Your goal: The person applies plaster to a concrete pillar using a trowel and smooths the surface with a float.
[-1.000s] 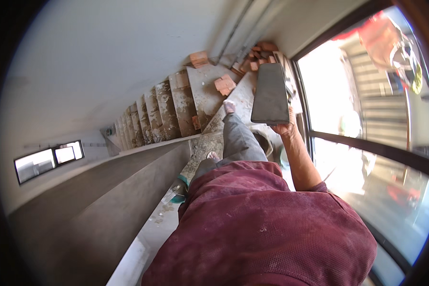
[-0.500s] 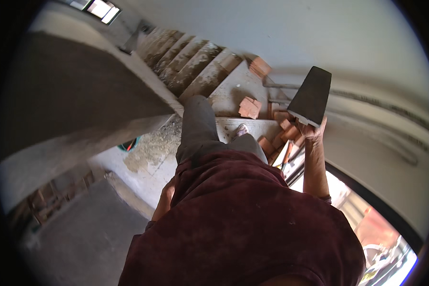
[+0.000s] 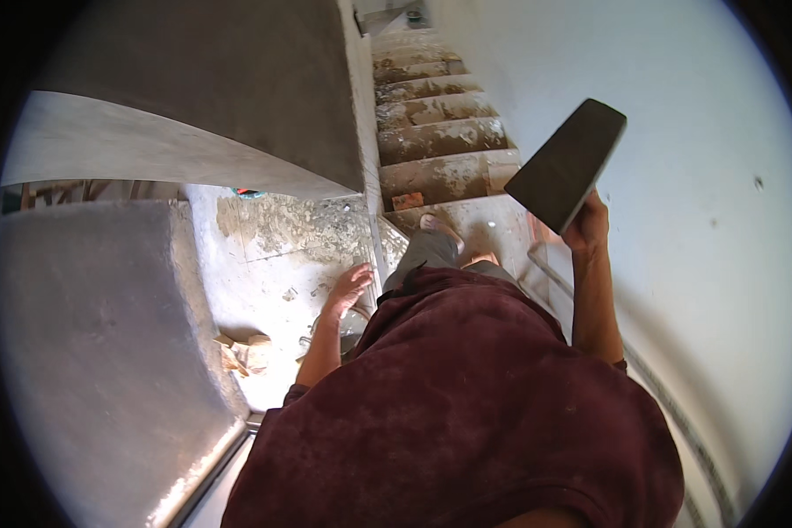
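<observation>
My right hand (image 3: 587, 224) is raised in front of the white wall, closed on a dark grey tapered board (image 3: 568, 165). Its broad flat face shows, and its lower edge meets my hand; most of my fingers are hidden behind it. To the left, my left hand (image 3: 353, 287) hangs low beside my hip, near the edge of the stair wall. It holds nothing, and its fingers are apart.
Ahead, plaster-stained stairs (image 3: 444, 134) rise between a grey half-wall (image 3: 229, 84) and the white wall (image 3: 669, 176). A brick piece (image 3: 407, 201) lies on a low step. Brown paper (image 3: 246, 355) lies on the stained floor (image 3: 268, 290) at left.
The view has swung right and my body faces straight up the stairs. My left hand has come out from beside my body. The board has tilted and remains in my right hand.
</observation>
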Demonstrator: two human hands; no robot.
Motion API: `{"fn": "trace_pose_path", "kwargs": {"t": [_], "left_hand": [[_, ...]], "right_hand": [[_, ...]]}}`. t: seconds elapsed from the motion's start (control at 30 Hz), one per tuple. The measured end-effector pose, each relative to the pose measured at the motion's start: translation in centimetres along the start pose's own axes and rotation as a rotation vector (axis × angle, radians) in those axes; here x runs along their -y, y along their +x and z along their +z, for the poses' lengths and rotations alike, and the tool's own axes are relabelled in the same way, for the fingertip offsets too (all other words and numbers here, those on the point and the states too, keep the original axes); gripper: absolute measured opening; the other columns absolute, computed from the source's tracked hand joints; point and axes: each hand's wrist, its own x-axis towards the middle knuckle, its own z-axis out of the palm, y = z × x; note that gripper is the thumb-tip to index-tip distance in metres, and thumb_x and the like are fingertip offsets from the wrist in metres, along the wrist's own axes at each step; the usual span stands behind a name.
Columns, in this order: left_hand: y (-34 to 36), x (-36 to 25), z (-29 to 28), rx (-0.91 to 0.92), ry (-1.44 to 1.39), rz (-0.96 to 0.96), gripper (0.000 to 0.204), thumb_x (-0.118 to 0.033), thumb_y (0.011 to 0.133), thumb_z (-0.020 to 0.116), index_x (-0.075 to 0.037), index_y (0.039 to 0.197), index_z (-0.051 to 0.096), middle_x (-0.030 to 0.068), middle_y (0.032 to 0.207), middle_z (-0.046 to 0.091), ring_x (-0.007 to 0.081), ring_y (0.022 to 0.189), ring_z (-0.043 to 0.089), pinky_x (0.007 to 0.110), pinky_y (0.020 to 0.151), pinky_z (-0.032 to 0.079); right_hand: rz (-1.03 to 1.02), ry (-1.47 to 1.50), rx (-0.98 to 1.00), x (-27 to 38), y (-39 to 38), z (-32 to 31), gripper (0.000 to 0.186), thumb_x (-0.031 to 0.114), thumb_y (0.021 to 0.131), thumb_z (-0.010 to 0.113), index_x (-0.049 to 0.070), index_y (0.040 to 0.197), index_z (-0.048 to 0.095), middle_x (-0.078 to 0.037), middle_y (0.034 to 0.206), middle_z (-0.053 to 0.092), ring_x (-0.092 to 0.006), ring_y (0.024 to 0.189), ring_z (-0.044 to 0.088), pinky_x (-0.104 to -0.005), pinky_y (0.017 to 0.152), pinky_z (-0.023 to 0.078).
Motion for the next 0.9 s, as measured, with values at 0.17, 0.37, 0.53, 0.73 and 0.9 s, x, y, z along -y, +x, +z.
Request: {"fn": "trace_pose_path", "kwargs": {"t": [0.17, 0.37, 0.53, 0.73, 0.9], "left_hand": [[8.4, 8.1, 1.1, -0.283, -0.088, -0.048, 0.046, -0.023, 0.095, 0.063, -0.006, 0.137, 0.054, 0.0131, 0.125, 0.065, 0.0212, 0.111, 0.062, 0.034, 0.096, 0.045], [6.9, 7.6, 7.2, -0.263, -0.277, -0.115, 0.047, -0.030, 0.099, 0.055, -0.002, 0.137, 0.051, 0.0163, 0.124, 0.064, 0.0265, 0.116, 0.060, 0.033, 0.100, 0.043], [9.7, 7.0, 12.8, -0.416, -0.075, 0.064, 0.060, -0.043, 0.101, 0.047, 0.000, 0.142, 0.044, 0.0236, 0.139, 0.052, 0.0300, 0.130, 0.049, 0.036, 0.108, 0.037], [16.2, 2.3, 18.9, -0.937, 0.311, 0.492, 0.046, -0.025, 0.100, 0.054, 0.003, 0.135, 0.048, 0.0263, 0.132, 0.052, 0.0412, 0.124, 0.049, 0.046, 0.106, 0.038], [20.0, -6.5, 22.4, -1.106, 0.165, 0.020, 0.046, -0.027, 0.098, 0.054, -0.002, 0.136, 0.050, 0.0252, 0.142, 0.044, 0.0474, 0.136, 0.033, 0.054, 0.113, 0.026]], "right_hand": [[0.166, -0.109, 0.107, -6.5, 17.2, -0.2, 0.048, 0.021, 0.094, 0.061, 0.005, 0.138, 0.045, -0.013, 0.128, 0.059, -0.0263, 0.117, 0.059, -0.0430, 0.101, 0.049], [0.552, -0.405, -0.034, -20.0, 27.0, -0.9, 0.053, 0.017, 0.094, 0.065, 0.009, 0.141, 0.042, -0.009, 0.113, 0.063, -0.0232, 0.102, 0.063, -0.0461, 0.084, 0.056], [0.923, -0.529, 0.091, -31.6, 28.4, 0.6, 0.043, 0.008, 0.090, 0.067, 0.007, 0.130, 0.052, -0.012, 0.114, 0.062, -0.0305, 0.100, 0.064, -0.0528, 0.088, 0.053], [1.264, -0.770, 0.229, -42.8, 34.6, -7.0, 0.032, 0.005, 0.092, 0.060, 0.006, 0.123, 0.054, -0.016, 0.120, 0.059, -0.0345, 0.104, 0.063, -0.0546, 0.094, 0.051], [1.331, -0.707, 0.342, -50.4, 40.8, -11.9, 0.039, 0.006, 0.090, 0.061, 0.009, 0.126, 0.048, -0.011, 0.126, 0.055, -0.0297, 0.112, 0.058, -0.0543, 0.091, 0.052]]}}
